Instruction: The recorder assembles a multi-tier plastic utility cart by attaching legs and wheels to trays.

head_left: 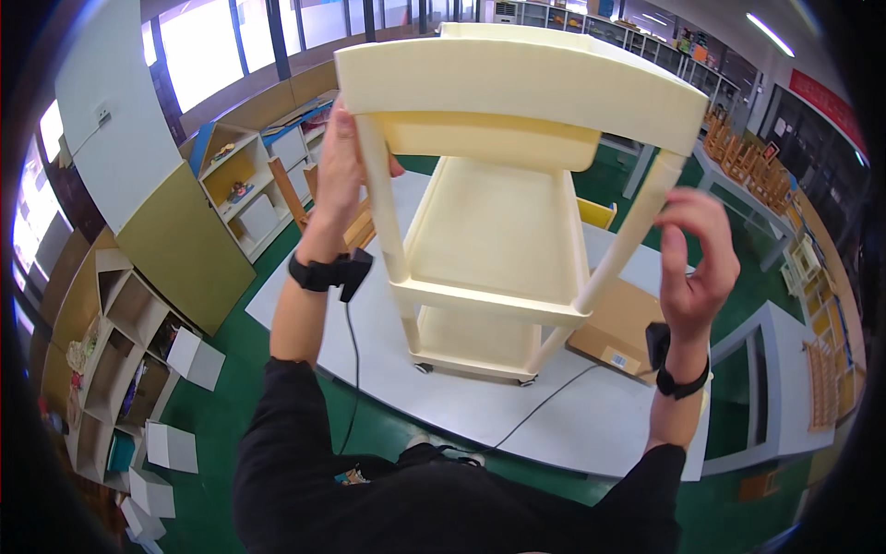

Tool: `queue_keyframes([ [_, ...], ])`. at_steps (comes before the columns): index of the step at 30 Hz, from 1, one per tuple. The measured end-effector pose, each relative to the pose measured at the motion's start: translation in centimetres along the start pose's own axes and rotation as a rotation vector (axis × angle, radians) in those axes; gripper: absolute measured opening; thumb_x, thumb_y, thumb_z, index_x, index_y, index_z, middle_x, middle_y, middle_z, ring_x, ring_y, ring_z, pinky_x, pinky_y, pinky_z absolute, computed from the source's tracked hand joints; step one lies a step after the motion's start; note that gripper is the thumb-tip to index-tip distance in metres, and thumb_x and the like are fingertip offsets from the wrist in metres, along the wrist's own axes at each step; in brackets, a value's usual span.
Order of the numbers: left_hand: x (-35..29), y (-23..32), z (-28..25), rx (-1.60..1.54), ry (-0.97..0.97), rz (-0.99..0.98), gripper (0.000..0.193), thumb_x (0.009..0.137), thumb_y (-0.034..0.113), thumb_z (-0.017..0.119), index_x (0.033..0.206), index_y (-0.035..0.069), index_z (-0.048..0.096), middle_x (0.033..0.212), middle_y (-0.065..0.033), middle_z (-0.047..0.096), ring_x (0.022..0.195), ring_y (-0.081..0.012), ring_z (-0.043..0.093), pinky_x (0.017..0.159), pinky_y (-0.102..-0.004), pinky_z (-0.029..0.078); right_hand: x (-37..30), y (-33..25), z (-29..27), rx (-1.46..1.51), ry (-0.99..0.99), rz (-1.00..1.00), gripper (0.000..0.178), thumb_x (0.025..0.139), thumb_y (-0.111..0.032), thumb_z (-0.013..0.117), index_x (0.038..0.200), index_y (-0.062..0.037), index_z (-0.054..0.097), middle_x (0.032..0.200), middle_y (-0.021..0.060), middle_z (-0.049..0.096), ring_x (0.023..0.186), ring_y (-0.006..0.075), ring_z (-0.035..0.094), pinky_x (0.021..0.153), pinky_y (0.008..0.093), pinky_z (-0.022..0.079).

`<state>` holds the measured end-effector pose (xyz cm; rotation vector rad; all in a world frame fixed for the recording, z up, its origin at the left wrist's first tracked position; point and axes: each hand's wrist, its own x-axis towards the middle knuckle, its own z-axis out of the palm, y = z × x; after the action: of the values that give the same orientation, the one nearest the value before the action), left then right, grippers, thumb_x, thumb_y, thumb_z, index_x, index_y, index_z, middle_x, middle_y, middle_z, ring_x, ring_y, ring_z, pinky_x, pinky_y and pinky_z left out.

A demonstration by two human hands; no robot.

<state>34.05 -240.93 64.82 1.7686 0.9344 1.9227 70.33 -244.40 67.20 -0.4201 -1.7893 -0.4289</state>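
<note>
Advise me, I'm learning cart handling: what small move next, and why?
Perhaps close the right hand around the right post of the cream cart, because that hand looks loosely curled there, while the left hand appears to grip the left post.

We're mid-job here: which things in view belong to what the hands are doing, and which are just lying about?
In the job:
cream cart, with tiers
left hand, at its left side
right hand, loosely curled by its right side
white table, under the cart

Apparently just lying about:
cardboard box, beside the cart
wooden chairs, far right
white boxes, far left
</note>
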Motion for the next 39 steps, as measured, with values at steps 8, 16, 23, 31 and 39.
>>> queue_keyframes([
  [8, -0.2, -0.1, 1.1, -0.108, 0.043, -0.007, 0.073, 0.093, 0.063, 0.028, 0.135, 0.004, 0.036, 0.083, -0.0036, 0.056, 0.052, -0.0065, 0.05, 0.048, -0.0194, 0.043, 10.3, -6.2, 11.3, -0.44, -0.21, -0.358, 0.052, 0.071, -0.028, 0.074, 0.117, -0.0109, 0.055, 0.114, 0.0097, 0.057, 0.117, 0.0289, 0.049, 0.096, 0.0421, 0.037],
  [16, 0.0, -0.6, -0.2, -0.456, -0.131, -0.149, 0.048, 0.098, 0.048, 0.033, 0.12, 0.007, 0.044, 0.088, -0.0065, 0.057, 0.063, -0.0147, 0.059, 0.058, -0.028, 0.051, 11.2, -4.8, 16.7, -0.456, -0.077, -0.436, 0.066, 0.068, -0.047, 0.073, 0.121, -0.0119, 0.055, 0.106, 0.0045, 0.057, 0.102, 0.0199, 0.053, 0.089, 0.0405, 0.037],
  [23, 0.3, -1.2, 1.1, -0.429, -0.022, -0.112, 0.058, 0.091, 0.059, 0.04, 0.113, 0.006, 0.045, 0.077, -0.0063, 0.054, 0.045, -0.0122, 0.051, 0.039, -0.0236, 0.042, 10.8, -5.5, 18.7, -0.609, 0.104, -0.473, 0.057, 0.084, -0.056, 0.057, 0.102, -0.0028, 0.058, 0.088, 0.0081, 0.057, 0.082, 0.0199, 0.056, 0.076, 0.0352, 0.044],
  [31, 0.7, -0.9, 1.0, -0.41, -0.021, -0.213, 0.067, 0.088, 0.067, 0.038, 0.094, 0.002, 0.054, 0.061, -0.0044, 0.05, 0.044, -0.0115, 0.05, 0.039, -0.0252, 0.041, 11.7, -5.8, 18.5, -0.729, 0.079, -0.421, 0.071, 0.077, -0.062, 0.06, 0.113, -0.0007, 0.056, 0.105, 0.0119, 0.054, 0.1, 0.0264, 0.05, 0.091, 0.0398, 0.036],
  [39, 0.4, -2.0, 0.7, -0.564, -0.108, -0.159, 0.074, 0.092, 0.053, 0.047, 0.144, 0.004, 0.026, 0.067, -0.0043, 0.054, 0.045, -0.0104, 0.05, 0.041, -0.0227, 0.043, 13.9, -6.5, 18.5, -0.642, 0.072, -0.46, 0.073, 0.066, -0.052, 0.073, 0.115, -0.0005, 0.056, 0.105, 0.0136, 0.056, 0.101, 0.0286, 0.052, 0.091, 0.0415, 0.037],
])
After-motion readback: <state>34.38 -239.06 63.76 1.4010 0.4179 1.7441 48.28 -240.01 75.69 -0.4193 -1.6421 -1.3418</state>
